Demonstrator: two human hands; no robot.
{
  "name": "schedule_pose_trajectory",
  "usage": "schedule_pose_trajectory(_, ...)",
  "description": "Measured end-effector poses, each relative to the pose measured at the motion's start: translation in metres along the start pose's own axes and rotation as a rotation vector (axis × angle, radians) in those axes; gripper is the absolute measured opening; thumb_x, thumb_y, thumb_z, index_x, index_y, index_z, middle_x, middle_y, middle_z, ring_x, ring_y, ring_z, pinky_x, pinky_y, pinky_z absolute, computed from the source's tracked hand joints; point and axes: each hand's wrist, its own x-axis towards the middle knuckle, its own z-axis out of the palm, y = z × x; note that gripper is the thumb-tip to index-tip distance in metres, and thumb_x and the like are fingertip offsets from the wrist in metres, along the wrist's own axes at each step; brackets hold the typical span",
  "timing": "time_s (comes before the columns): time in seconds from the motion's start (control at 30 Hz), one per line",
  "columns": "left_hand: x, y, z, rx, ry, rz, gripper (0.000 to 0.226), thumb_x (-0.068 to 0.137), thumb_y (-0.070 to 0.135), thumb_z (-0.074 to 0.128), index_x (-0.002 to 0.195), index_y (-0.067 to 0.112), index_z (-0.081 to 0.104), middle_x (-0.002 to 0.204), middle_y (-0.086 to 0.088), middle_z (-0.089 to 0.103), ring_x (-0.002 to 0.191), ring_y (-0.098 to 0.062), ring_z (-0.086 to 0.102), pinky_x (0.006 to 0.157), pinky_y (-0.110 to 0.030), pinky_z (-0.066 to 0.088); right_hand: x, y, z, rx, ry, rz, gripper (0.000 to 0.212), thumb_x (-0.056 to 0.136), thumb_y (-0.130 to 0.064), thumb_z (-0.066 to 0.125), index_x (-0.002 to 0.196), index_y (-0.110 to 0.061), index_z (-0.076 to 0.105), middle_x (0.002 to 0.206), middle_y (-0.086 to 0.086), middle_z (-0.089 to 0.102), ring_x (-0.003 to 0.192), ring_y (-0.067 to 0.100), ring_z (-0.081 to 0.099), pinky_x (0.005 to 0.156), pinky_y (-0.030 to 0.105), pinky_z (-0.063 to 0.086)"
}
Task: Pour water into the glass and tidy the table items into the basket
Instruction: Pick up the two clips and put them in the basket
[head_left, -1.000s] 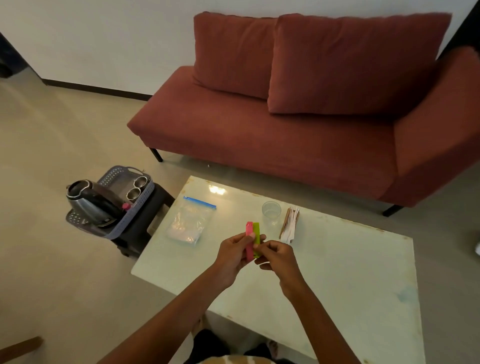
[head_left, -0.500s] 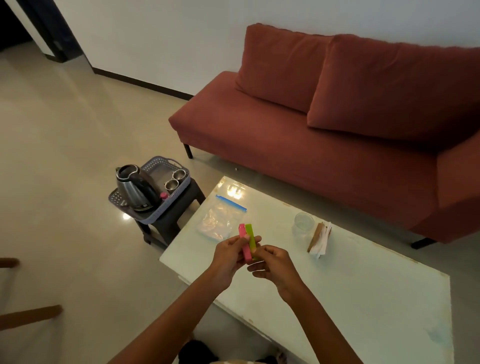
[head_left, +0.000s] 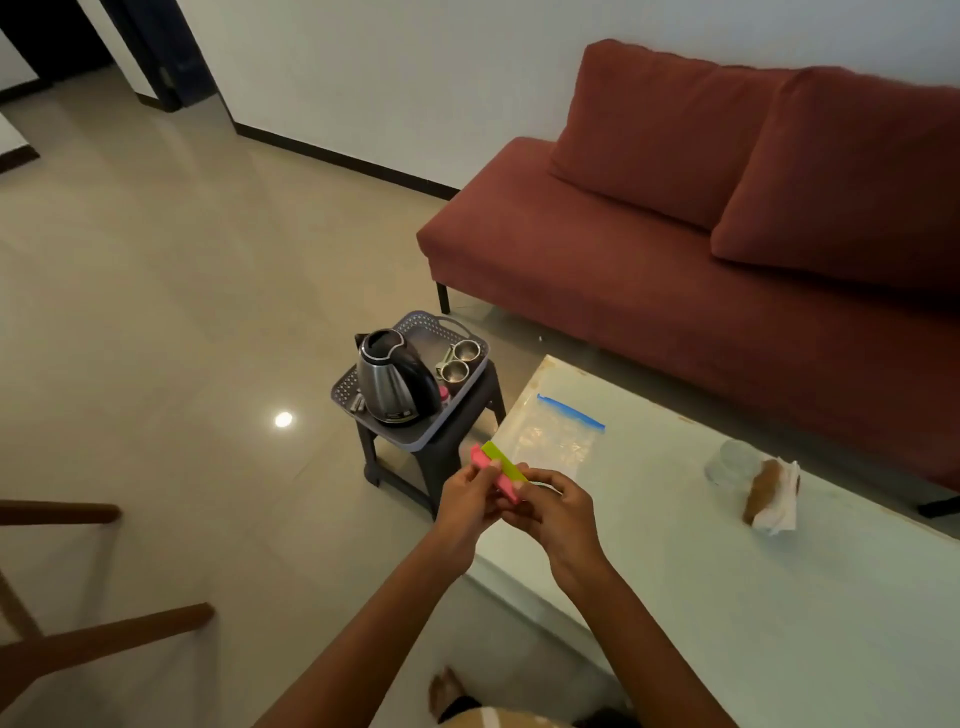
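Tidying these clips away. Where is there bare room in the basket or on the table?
Basket: bare patch by the far rim, between kettle and steel cups; the kettle crowds the rest. Table: broad bare stretch nearer than glass and napkins.

Left hand (head_left: 465, 501): fingers curled, thumb pinching the clips (head_left: 501, 461).
Right hand (head_left: 558, 506): fingers curled round the clips' near end.
Forearms: bare, reaching forward, converging at the hands.

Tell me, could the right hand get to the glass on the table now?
Probably yes: bare table lies between the right hand and the glass. But it and the left hand grip the pink and green clips, which it must release first.
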Motion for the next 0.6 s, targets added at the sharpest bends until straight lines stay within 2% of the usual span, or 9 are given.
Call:
schedule_pose_trajectory(0.17,0.006,0.019,-0.043,0.005,-0.052,-0.008,0.018,0.095,0.023,0.050,0.107,0.013,0.059,0.101,-0.013,0.069,0.086,-0.021,0.069,0.081,-0.031,0.056,0.004,0.003,0.038,-0.105,0.004,-0.046,0.020,0.082,-0.012,0.068,0.101,-0.010,0.066,0.089,0.007,0.071,0.077,0.023,0.071,0.062,0.023,0.058)
schedule_pose_trajectory(0.33,0.024,0.043,-0.070,0.041,-0.037,-0.027,0.012,0.094,0.024,0.052,0.099,0.017,0.060,0.106,-0.013,0.068,0.095,-0.022,0.067,0.077,-0.029,0.053,0.027,-0.001,0.062,-0.129,0.008,-0.033,0.013,0.083,-0.007,0.065,0.096,-0.010,0.065,0.088,0.011,0.070,0.077,0.029,0.071,0.062,0.025,0.059)
schedule_pose_trajectory(0.5,0.055,0.078,-0.100,0.197,0.043,0.021,0.020,0.093,0.029,0.053,0.105,0.014,0.059,0.098,-0.009,0.070,0.086,-0.018,0.068,0.070,-0.025,0.054,0.065,-0.009,0.099,-0.195,-0.034,-0.044,0.009,0.083,-0.009,0.066,0.091,-0.014,0.064,0.083,0.006,0.068,0.071,0.020,0.070,0.059,0.021,0.058)
schedule_pose_trajectory(0.6,0.079,0.104,-0.121,0.294,0.063,0.071,0.023,0.092,0.028,0.054,0.108,0.011,0.060,0.096,-0.008,0.071,0.083,-0.018,0.071,0.064,-0.022,0.055,0.095,-0.020,0.124,-0.239,-0.088,-0.066,0.015,0.083,-0.008,0.066,0.097,-0.012,0.063,0.084,0.004,0.067,0.073,0.019,0.070,0.058,0.019,0.057)
